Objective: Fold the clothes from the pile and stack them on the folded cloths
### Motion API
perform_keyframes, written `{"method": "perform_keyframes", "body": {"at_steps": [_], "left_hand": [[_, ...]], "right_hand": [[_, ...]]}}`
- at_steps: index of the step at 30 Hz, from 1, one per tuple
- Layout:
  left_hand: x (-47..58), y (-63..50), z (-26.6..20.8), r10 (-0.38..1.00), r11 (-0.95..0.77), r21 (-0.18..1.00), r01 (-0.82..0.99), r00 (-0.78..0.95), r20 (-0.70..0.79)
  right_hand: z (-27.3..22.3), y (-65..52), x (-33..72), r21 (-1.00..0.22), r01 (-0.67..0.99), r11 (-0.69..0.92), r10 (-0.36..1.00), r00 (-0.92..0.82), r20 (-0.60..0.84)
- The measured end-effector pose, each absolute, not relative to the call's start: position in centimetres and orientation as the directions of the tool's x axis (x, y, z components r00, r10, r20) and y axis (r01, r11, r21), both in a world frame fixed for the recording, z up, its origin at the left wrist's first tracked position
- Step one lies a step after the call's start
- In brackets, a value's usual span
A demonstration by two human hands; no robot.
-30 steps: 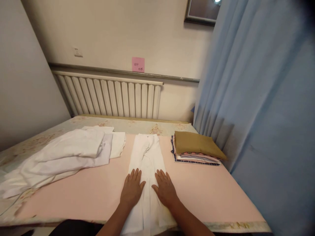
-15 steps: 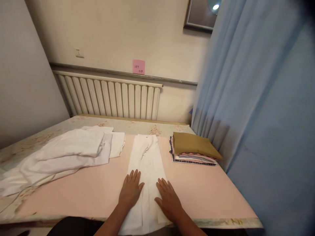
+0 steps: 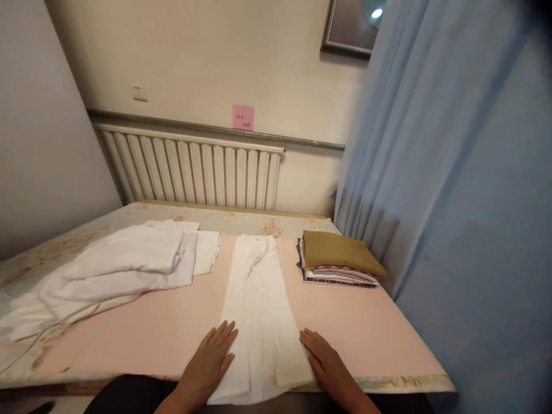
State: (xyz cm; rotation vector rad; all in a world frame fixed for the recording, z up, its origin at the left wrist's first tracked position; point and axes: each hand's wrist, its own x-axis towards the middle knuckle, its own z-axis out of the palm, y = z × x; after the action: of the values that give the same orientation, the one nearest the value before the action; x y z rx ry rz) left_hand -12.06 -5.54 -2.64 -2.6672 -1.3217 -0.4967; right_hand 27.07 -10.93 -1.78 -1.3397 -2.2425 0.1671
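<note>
White trousers (image 3: 261, 310) lie lengthwise in front of me on a pink cloth (image 3: 357, 339), waist end away from me and leg ends over the near edge. My left hand (image 3: 211, 353) rests flat along the left side of the lower legs, fingers stretched out. On the other side, my right hand (image 3: 323, 356) lies at the right edge of the trousers with its fingers extended, partly on the pink cloth. Neither hand grips anything. A few creases run down from the waist.
To the left is a loose heap of white garments (image 3: 125, 264). A stack of folded clothes (image 3: 340, 259), olive on top, sits at the right. Behind the flowered cover (image 3: 233, 218) stands a radiator (image 3: 194, 169). A blue curtain (image 3: 414, 149) hangs along the right side.
Both hands have slid toward me and apart, the left going left and the right going right to the trousers' edges. The lower legs look spread wider and flatter.
</note>
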Motion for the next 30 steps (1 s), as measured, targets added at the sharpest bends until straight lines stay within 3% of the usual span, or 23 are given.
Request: {"method": "perform_keyframes", "body": {"at_steps": [8, 20, 30], "left_hand": [[-15.9, -8.8, -0.3, 0.735, -0.674, 0.080, 0.734, 0.655, 0.177], [-15.1, -8.3, -1.5, 0.699, -0.675, 0.026, 0.737, 0.629, 0.340], [-14.7, -6.3, -3.2, 0.707, -0.638, 0.075, 0.766, 0.544, 0.453]], "right_hand": [[-0.8, -12.4, 27.6, -0.345, 0.778, 0.524, 0.851, -0.462, 0.250], [-2.0, -8.8, 25.2, -0.259, 0.829, 0.495, 0.824, -0.355, 0.441], [0.0, -5.4, 23.8, -0.188, 0.801, 0.568, 0.783, -0.456, 0.423]]}}
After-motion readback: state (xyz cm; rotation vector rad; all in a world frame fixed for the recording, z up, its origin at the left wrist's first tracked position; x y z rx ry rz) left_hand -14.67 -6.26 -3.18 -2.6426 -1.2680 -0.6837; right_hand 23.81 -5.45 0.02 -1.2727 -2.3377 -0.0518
